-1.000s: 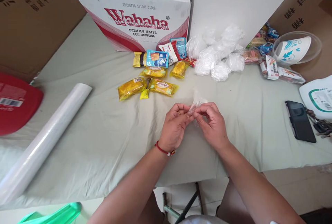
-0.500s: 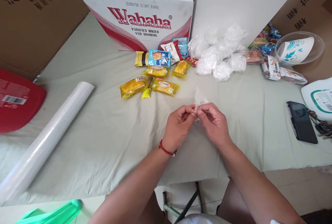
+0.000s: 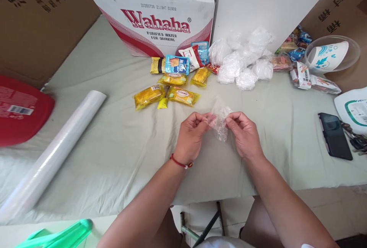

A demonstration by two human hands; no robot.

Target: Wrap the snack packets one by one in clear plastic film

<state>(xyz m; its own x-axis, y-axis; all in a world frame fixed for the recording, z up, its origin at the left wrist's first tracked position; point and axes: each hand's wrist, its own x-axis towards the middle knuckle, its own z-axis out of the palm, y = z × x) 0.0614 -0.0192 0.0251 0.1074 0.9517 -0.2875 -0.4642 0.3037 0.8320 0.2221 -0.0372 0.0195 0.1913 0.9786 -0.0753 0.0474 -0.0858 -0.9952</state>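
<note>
A small crumpled piece of clear plastic film, perhaps a bag (image 3: 220, 119), is stretched between my two hands above the cloth. My left hand (image 3: 191, 131) pinches its left edge between thumb and fingers. On the other side, my right hand (image 3: 243, 131) pinches the right edge. Beyond them lie several yellow-wrapped snacks (image 3: 183, 95), with a blue snack packet (image 3: 177, 64) behind. To the upper right sits a heap of bunched clear plastic bags (image 3: 241, 62).
A long roll of plastic film (image 3: 60, 148) lies at left beside a red object (image 3: 23, 110). Cartons (image 3: 160, 18) stand along the back. On the right are a paper cup (image 3: 329, 56), a phone (image 3: 335, 135), keys (image 3: 354, 137) and a white bottle (image 3: 354, 106).
My hands have moved apart from almost touching, and the clear plastic has spread out between them. The things lying on the cloth have not moved.
</note>
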